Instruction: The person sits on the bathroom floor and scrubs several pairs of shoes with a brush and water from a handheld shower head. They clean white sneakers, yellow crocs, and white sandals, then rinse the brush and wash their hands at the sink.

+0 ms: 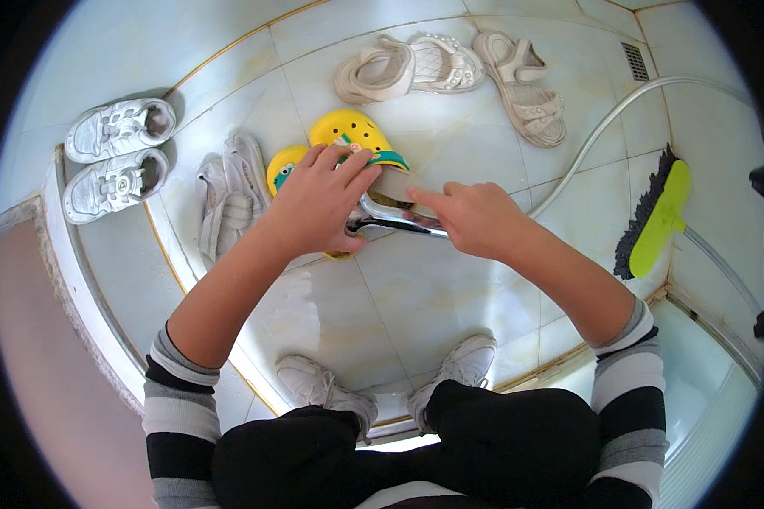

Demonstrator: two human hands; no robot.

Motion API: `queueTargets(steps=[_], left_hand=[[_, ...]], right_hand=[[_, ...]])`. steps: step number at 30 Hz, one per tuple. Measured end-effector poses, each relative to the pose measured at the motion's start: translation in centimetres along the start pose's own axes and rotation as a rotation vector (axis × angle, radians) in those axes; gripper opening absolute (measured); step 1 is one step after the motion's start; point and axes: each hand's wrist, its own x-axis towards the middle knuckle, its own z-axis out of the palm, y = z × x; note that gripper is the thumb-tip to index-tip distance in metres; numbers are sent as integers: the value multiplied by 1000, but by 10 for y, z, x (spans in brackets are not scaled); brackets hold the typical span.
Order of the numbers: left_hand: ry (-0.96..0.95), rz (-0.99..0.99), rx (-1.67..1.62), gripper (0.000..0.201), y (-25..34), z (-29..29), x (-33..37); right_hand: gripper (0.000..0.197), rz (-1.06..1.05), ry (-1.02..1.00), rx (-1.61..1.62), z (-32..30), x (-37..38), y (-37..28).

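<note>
A tiled floor (450, 314) is seen around a lime-green broom head (666, 216). A grey shower hose (586, 153) is looped past its left side and above it. Well apart, to its upper left, a pair of white sandals (446, 68) is laid; white sneakers (119, 131) are set side by side far to its left. A yellow clog (356, 129) is placed well to the left of the broom head and a little farther up; beyond it on that side, a second yellow clog (284, 161) is partly hidden by the left hand (314, 199). Also to the broom head's left, a chrome shower head (382, 212) is held just beside the first clog's opening.

The left fingers are laid slightly apart over that clog's upper; whether it is firmly gripped cannot be told. The fingers of the right hand (475, 220) appear clamped on the shower head's handle, with the index finger stretched toward the opening.

For this step, the clog is probably best steadied near its toe, with the shower head kept close to the opening and the hose left slack. The clog's long axis is slanted: its toe is pointed up and leftward, away from the broom head, and its opening is turned roughly toward it.
</note>
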Motion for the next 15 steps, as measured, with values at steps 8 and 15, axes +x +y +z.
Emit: queueTargets(steps=[8, 15], left_hand=[[-44, 16, -27, 80, 0, 3, -1], [-17, -13, -2, 79, -3, 0, -4]], right_hand=[[41, 6, -27, 6, -8, -6, -5], [42, 21, -7, 103, -2, -5, 6]])
